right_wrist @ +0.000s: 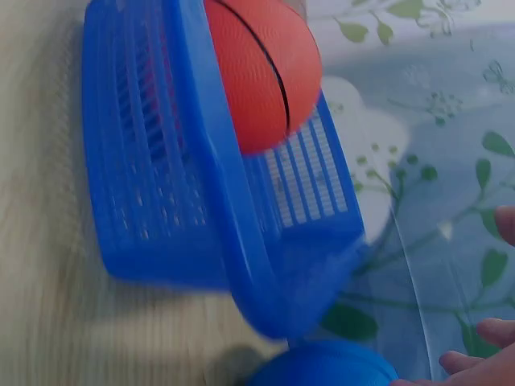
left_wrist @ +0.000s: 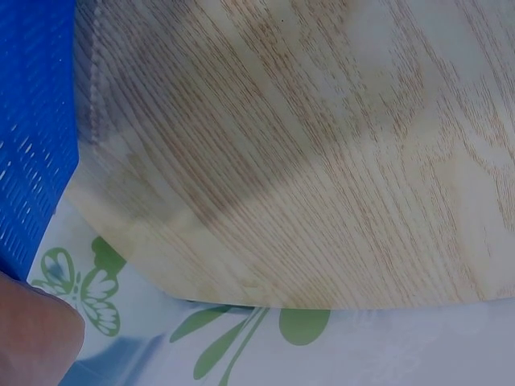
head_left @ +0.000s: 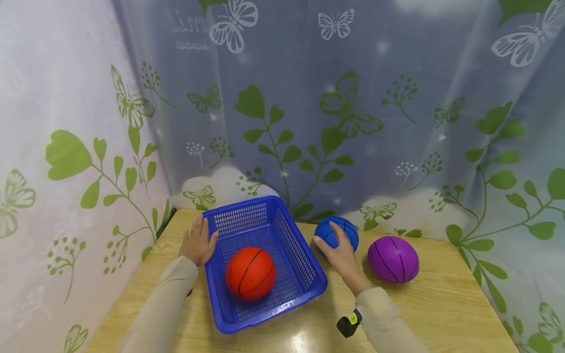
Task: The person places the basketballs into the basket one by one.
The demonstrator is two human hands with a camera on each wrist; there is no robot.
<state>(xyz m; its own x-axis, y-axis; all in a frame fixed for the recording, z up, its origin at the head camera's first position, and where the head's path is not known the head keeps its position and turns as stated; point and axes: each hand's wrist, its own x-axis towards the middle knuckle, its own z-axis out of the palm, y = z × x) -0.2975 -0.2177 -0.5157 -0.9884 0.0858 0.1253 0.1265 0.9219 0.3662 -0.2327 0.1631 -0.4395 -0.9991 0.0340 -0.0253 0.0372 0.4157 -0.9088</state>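
A blue plastic basket with slotted walls stands on the table, and a red basketball lies in it. My left hand rests on the basket's left rim with its fingers fairly straight. In the left wrist view only a bit of that hand shows beside the basket wall. My right hand is at the near side of a blue ball, thumb and fingers spread. The right wrist view shows the blue ball near the fingertips; whether they touch cannot be told.
A purple ball sits on the table right of the blue one. The wooden table ends at a patterned curtain behind and at the left. A small black device is at the right wrist.
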